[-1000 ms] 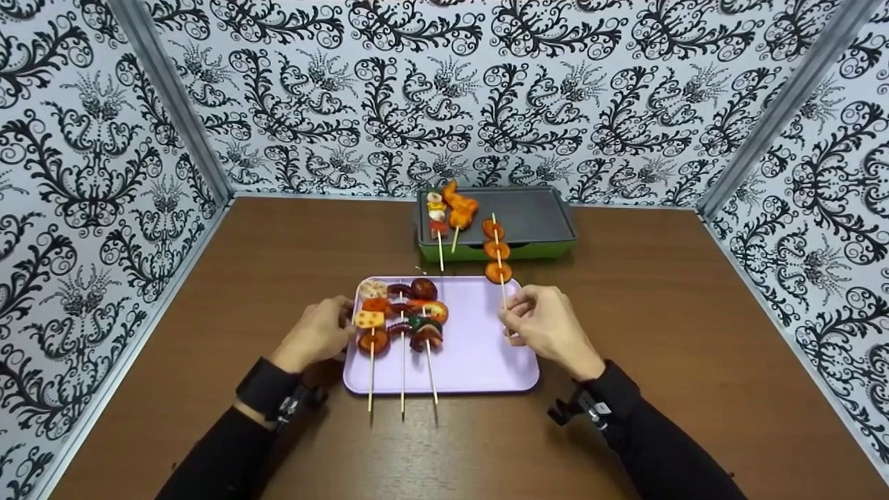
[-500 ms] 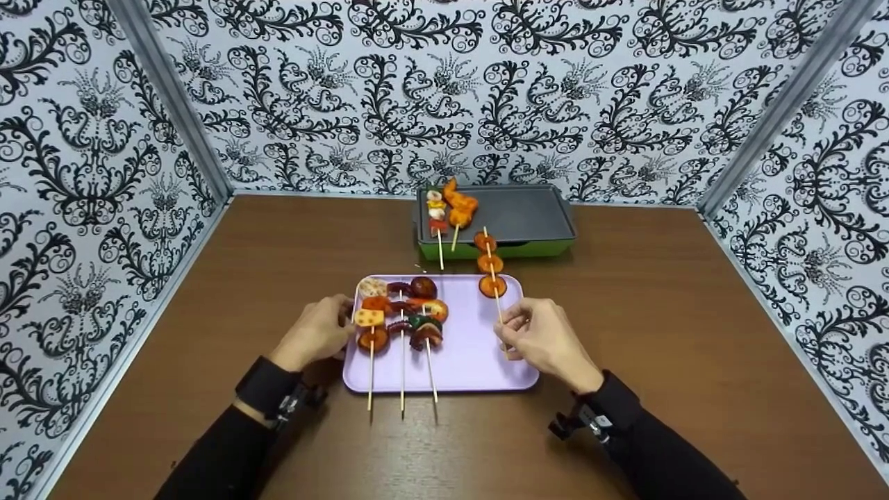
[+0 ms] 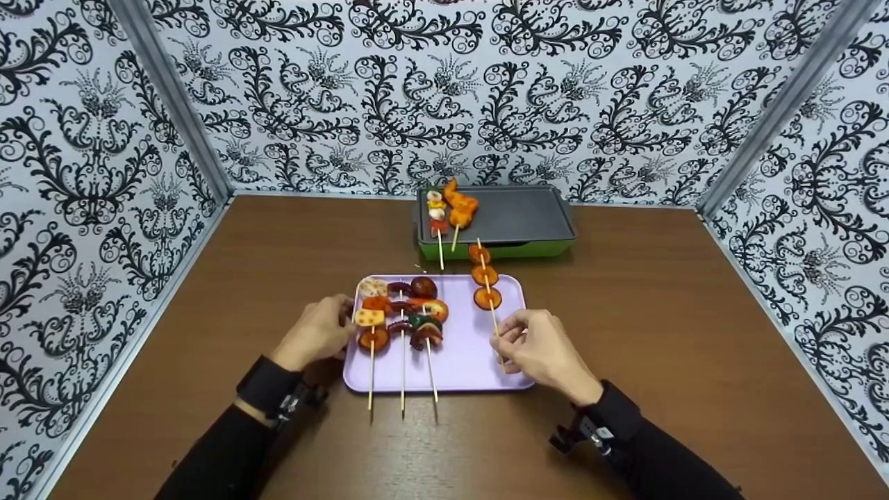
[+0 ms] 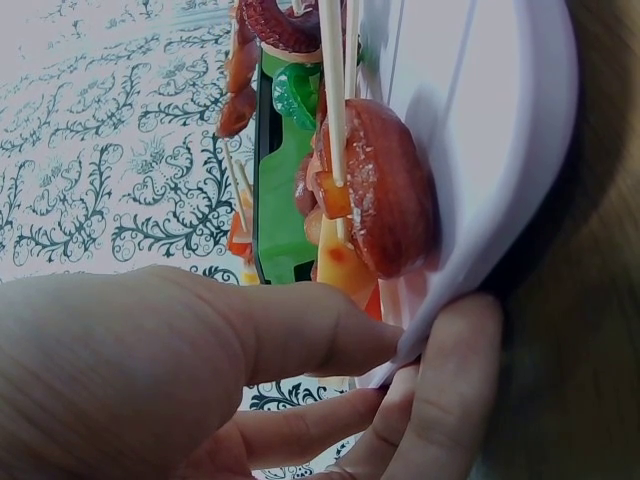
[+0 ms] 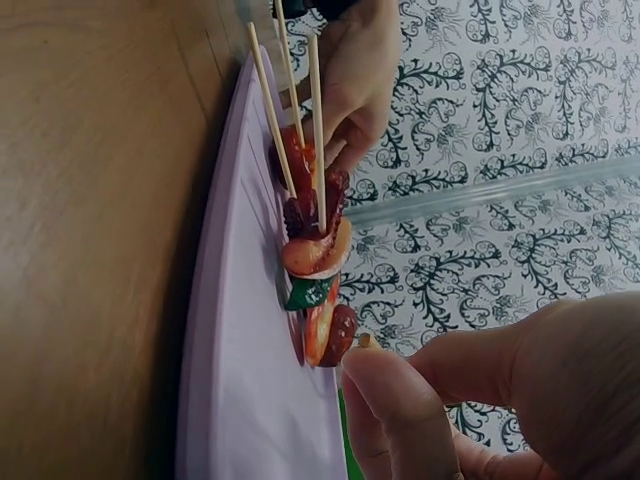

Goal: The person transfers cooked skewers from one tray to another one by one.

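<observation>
My right hand (image 3: 545,347) pinches the bare stick of a skewer with three round orange-brown slices (image 3: 485,276), held over the right part of the lilac tray (image 3: 458,368). Only the stick's end (image 5: 367,341) shows in the right wrist view. At the tray's left edge, my left hand (image 3: 319,332) pinches the rim between thumb and fingers, as the left wrist view shows. Three loaded skewers lie side by side on the tray's left half: one with a yellow spotted piece (image 3: 369,318), one with dark red octopus pieces (image 3: 399,307), one with a green piece (image 3: 424,321). Their sticks stick out past the front rim.
Behind the tray stands a green grill (image 3: 542,248) with a dark grey plate (image 3: 521,208). On its left side lie a vegetable skewer (image 3: 436,214) and an orange meat skewer (image 3: 460,208). Patterned walls (image 3: 444,97) enclose the brown table (image 3: 660,298) at the back and sides.
My right hand has drawn the slice skewer toward me and slightly left, from in front of the grill to over the tray. The left hand stays on the rim.
</observation>
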A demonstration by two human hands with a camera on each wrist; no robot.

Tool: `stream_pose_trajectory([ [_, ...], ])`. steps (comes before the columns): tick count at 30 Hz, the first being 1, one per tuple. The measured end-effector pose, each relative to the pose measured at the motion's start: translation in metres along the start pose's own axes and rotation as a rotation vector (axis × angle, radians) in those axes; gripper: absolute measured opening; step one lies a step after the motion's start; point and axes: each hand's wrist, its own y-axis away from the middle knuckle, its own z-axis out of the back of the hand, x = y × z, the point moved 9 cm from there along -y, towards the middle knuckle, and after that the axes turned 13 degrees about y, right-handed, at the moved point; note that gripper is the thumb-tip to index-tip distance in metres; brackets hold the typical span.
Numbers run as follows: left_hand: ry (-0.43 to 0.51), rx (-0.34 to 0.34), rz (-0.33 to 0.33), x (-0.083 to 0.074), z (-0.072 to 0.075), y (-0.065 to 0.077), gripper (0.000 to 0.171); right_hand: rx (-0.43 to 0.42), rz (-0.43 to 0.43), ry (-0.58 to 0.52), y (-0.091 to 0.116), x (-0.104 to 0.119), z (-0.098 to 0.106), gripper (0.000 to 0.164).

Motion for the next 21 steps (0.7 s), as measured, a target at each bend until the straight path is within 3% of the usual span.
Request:
stream_pose_trajectory([
  [6, -0.009, -0.012, -0.047, -0.002, 0.0, 0.0, 0.046, 0.023, -0.004, -0.02, 0.004, -0.001, -0.008, 0.008],
  [21, -0.022, -0.021, -0.054, -0.003, 0.001, 0.0, 0.046, 0.068, 0.049, 0.012, 0.011, 0.008, -0.025, 0.007],
])
